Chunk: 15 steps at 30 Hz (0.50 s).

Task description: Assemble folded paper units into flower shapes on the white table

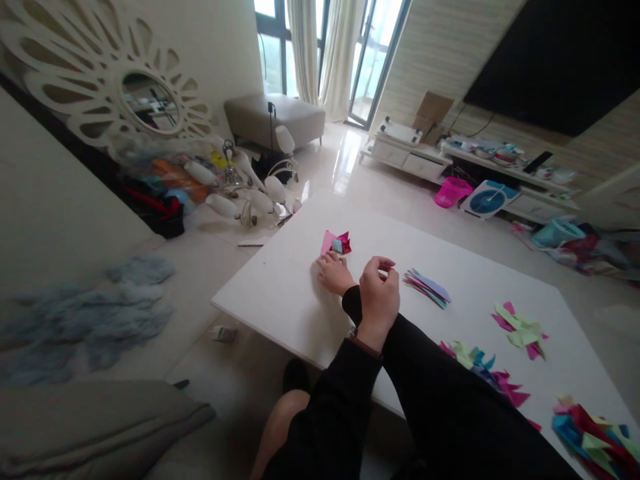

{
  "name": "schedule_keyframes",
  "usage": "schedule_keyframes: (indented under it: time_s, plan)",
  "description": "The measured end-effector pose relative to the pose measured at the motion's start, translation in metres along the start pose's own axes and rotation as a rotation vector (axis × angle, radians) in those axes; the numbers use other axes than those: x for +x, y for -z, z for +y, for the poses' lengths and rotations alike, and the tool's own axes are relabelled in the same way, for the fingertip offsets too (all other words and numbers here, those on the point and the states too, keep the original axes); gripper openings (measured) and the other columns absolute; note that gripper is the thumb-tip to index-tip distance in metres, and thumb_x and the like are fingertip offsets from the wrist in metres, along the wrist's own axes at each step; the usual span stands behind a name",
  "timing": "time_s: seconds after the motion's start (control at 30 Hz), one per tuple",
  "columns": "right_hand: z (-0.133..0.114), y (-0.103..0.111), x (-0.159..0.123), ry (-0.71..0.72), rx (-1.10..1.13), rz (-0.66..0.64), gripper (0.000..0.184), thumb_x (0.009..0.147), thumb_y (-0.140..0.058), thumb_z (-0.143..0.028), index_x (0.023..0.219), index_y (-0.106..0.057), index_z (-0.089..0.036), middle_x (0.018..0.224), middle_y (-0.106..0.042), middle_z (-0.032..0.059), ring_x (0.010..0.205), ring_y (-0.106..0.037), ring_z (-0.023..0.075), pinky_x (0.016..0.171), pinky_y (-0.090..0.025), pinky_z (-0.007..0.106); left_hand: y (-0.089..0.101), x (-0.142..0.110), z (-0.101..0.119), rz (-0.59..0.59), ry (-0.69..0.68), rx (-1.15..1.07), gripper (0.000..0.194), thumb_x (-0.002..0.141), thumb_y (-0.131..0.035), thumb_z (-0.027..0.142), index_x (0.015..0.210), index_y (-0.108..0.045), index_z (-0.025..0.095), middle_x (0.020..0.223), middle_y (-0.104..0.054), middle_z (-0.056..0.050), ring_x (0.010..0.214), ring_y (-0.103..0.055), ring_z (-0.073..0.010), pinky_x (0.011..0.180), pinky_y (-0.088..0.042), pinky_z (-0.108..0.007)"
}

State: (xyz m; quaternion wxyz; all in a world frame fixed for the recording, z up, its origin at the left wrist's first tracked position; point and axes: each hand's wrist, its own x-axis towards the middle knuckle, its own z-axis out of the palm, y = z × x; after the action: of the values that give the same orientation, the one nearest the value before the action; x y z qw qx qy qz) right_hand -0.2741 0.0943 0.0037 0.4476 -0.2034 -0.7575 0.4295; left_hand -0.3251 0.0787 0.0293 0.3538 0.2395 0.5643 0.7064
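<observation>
My arms cross over the white table (280,287), the left above the right. My right hand (335,272) reaches to the far left part of the tabletop, fingers stretched out at the near edge of a small group of folded paper pieces. In that group are a pink piece (327,243), a pale blue one (337,246) and a dark magenta one (345,241). My left hand (380,293) is raised over the table, fingers curled in toward the thumb; whatever is inside them, if anything, is hidden. A bracelet is on its wrist.
Right of my hands lies a fanned stack of coloured paper strips (427,288). Farther right sit green-and-pink folded papers (520,330), with more folded-paper heaps (595,437) along the near side. A chandelier (255,197) is on the floor beyond the table.
</observation>
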Motion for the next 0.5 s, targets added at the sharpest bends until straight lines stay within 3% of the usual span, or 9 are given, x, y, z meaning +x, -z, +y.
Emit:
schedule_keyframes:
  time_s: [0.17, 0.37, 0.5]
  plan:
    - [-0.014, -0.005, 0.005, 0.006, -0.053, 0.015, 0.036, 0.099, -0.033, -0.032, 0.088, -0.067, -0.037, 0.103, -0.061, 0.0150, 0.146, -0.024, 0.0362, 0.100, -0.034, 0.072, 0.031, 0.029, -0.008, -0.038, -0.016, 0.062, 0.014, 0.080, -0.071, 0.016, 0.080, -0.064, 0.028, 0.086, -0.066, -0.005, 0.097, -0.062, -0.0261, 0.071, -0.047, -0.034]
    - [-0.009, -0.001, 0.003, 0.114, -0.150, 0.016, 0.043, 0.099, -0.028, -0.022, 0.104, -0.069, -0.035, 0.098, -0.061, 0.0154, 0.144, -0.031, 0.0355, 0.098, -0.041, 0.068, 0.038, 0.036, -0.021, 0.068, -0.022, 0.102, 0.008, 0.085, -0.065, 0.019, 0.082, -0.064, 0.026, 0.090, -0.065, -0.007, 0.101, -0.060, -0.0266, 0.075, -0.046, -0.036]
    - [-0.005, 0.001, 0.001, 0.164, -0.353, 0.021, 0.051, 0.098, -0.022, -0.016, 0.115, -0.070, -0.024, 0.104, -0.062, 0.0224, 0.137, -0.037, 0.0439, 0.092, -0.040, 0.073, 0.039, 0.036, -0.021, 0.161, -0.085, 0.166, 0.010, 0.091, -0.058, 0.020, 0.085, -0.064, 0.025, 0.089, -0.065, -0.008, 0.101, -0.059, -0.0259, 0.079, -0.046, -0.037]
